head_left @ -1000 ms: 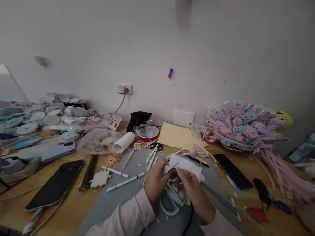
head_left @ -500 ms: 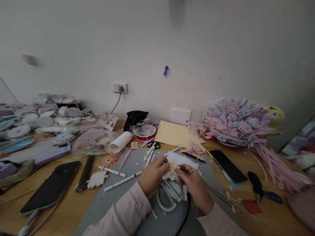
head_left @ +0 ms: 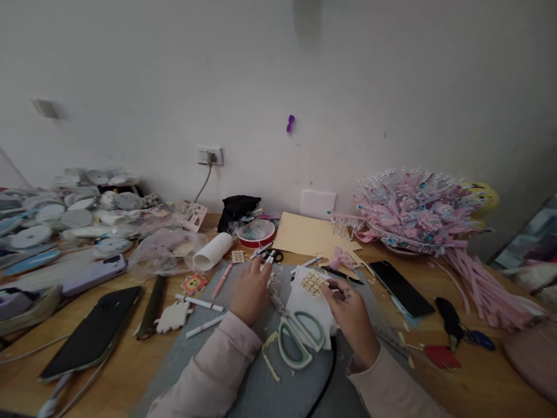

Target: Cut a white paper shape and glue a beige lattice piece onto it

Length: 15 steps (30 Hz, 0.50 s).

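Note:
My left hand (head_left: 250, 293) reaches over a pile of white markers (head_left: 270, 259), fingers pointing away from me. Its fingertips are at the markers, and I cannot tell whether they grip one. My right hand (head_left: 346, 307) pinches the right edge of a small cream piece (head_left: 311, 283) with a dark scale-like pattern. That piece is over a sheet of white paper (head_left: 307, 313). Between my hands lie scissors (head_left: 296, 342) with pale green handles, partly over the paper. A thin cream offcut (head_left: 270, 357) curls beside them on the grey mat (head_left: 256, 389).
A dark phone (head_left: 93, 331) and a white cut-out (head_left: 173, 316) lie left. A cardboard tube (head_left: 212, 252), red-rimmed ribbon roll (head_left: 257, 233) and yellow card (head_left: 300, 232) stand or lie behind. Right are another phone (head_left: 402, 287), keys (head_left: 452, 325) and a pink beaded bouquet (head_left: 404, 215).
My left hand has let go of the patterned piece and moved left and away to the markers. The piece stays in my right hand, and the scissors are more exposed.

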Available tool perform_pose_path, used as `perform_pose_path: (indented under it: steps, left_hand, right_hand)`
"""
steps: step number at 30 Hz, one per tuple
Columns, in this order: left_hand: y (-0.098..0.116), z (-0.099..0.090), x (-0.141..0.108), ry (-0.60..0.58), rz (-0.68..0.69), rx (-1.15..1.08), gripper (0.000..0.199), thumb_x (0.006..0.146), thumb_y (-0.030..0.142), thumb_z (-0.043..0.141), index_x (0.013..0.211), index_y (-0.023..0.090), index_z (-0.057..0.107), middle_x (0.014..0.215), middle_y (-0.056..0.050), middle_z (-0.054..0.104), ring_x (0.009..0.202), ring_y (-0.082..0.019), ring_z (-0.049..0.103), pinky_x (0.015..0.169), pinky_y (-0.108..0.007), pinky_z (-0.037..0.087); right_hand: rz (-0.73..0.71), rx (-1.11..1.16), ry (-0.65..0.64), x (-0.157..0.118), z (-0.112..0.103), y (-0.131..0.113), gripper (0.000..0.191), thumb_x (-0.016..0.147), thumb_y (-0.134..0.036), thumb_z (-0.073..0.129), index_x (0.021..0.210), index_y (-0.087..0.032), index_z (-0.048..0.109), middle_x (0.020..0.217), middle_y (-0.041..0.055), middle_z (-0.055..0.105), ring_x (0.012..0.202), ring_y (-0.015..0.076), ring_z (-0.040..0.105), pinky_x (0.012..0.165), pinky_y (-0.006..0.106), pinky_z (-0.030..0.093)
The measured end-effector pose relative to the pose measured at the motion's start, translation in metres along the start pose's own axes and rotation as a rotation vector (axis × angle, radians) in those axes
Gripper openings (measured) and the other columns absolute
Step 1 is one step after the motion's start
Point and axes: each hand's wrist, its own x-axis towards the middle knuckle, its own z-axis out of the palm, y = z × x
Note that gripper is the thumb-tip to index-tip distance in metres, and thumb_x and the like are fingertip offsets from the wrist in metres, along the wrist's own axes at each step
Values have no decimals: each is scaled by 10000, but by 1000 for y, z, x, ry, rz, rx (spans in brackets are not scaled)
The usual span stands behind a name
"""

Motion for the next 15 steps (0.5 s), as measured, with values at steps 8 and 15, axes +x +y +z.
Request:
perform_pose_path:
  steps: [8,15]
  left_hand:
    - [19,15,-3,-42,-68,-1123,229,805,322,455,949,163,534,903,-71,595,801,-187,563,705,-314,458]
    - [41,15,-15,-303,-70,-1420,299,661,419,649,664,155,508,618,37,460,616,-112,417,582,-222,339]
  right_hand:
    - [-28,-44,-90,0,2,5,301,663,-412,591,780,-143,661,732,80,685,644,206,601,627,317,474]
    - [-86,-103,-221,-7,4,4,202,703,-340,584,747,-163,670,736,62,696,681,197,600,630,291,459]
